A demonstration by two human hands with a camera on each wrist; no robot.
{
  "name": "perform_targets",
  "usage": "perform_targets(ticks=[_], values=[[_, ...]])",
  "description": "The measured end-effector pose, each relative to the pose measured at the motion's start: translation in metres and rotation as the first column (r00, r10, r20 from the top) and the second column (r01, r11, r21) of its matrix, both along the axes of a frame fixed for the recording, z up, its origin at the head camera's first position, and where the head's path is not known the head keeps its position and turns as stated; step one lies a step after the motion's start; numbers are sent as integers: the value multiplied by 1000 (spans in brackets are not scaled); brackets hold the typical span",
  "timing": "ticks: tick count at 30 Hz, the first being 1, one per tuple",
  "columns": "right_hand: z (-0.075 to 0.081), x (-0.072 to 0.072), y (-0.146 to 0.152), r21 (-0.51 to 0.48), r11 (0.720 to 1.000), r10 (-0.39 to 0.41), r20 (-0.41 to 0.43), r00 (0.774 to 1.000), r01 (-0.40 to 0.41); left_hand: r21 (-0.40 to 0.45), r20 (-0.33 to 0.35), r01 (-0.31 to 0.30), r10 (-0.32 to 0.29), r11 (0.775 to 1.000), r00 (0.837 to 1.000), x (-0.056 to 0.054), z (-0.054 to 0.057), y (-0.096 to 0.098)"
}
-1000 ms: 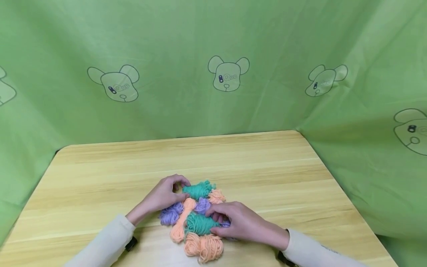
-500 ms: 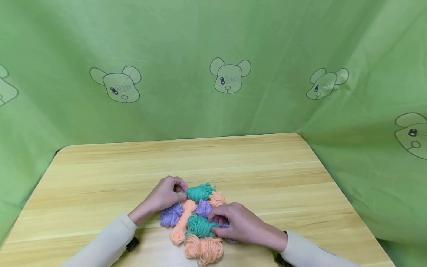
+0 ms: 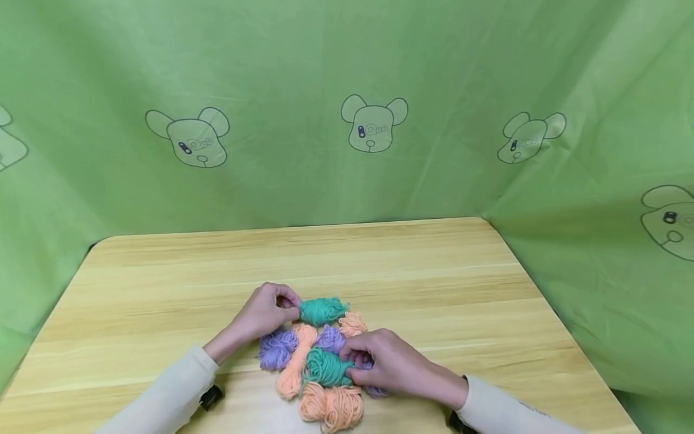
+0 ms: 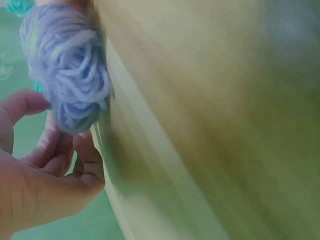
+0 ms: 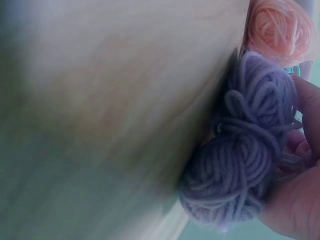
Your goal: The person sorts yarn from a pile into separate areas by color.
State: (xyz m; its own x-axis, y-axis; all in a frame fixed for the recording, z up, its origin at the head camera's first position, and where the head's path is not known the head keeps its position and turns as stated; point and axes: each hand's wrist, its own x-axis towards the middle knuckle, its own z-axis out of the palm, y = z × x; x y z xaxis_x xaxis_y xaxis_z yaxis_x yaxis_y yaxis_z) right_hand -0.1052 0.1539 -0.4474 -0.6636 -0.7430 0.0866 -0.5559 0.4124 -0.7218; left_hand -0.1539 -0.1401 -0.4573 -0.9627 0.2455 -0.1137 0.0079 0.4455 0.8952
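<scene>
My left hand (image 3: pixel 265 310) pinches the left end of the far green yarn bundle (image 3: pixel 322 310) at the back of a cluster of wound yarn. Lower right, my right hand (image 3: pixel 385 361) has its thumb and fingers on the right end of the nearer green bundle (image 3: pixel 326 367). Between them lie a long peach skein (image 3: pixel 297 364) and a small purple bundle (image 3: pixel 331 339). In the left wrist view, a purple skein (image 4: pixel 70 70) partly covers the left fingertips. Another purple skein (image 5: pixel 235 150) sits beside the right hand in the right wrist view, hiding its fingertips.
A looped peach skein (image 3: pixel 331 405) lies at the near side of the cluster, and a smaller peach bundle (image 3: pixel 353 324) at its back right. All rest on a wood-grain table (image 3: pixel 461 283). A green curtain (image 3: pixel 303 181) hangs behind and beside it.
My left hand has shifted slightly left with the end of the far green bundle. My right hand stays by the nearer green bundle, nearly still. The head view has tilted a little.
</scene>
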Motion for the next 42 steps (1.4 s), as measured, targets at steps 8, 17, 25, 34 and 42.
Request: perform_targets(ticks=[8, 17, 25, 34, 42], values=[[-1, -1, 1, -7, 1000, 0, -21, 1000, -1, 35, -20, -54, 55, 998, 998, -6, 0, -1], [-2, -2, 3, 1, 1000, -1, -19, 1000, 1, 28, -17, -108, 109, 994, 994, -11, 6, -3], [1, -1, 1, 15, 1000, 2, -2, 1000, -2, 43, -31, -123, 124, 991, 992, -27, 13, -9], [1, 2, 1, 37, 999, -7, -27, 1000, 8, 4, -73, -162, 162, 987, 984, -51, 21, -19], [2, 3, -1, 40, 999, -18, -33, 999, 19, -18, -44, -174, 173, 985, 984, -65, 22, -19]])
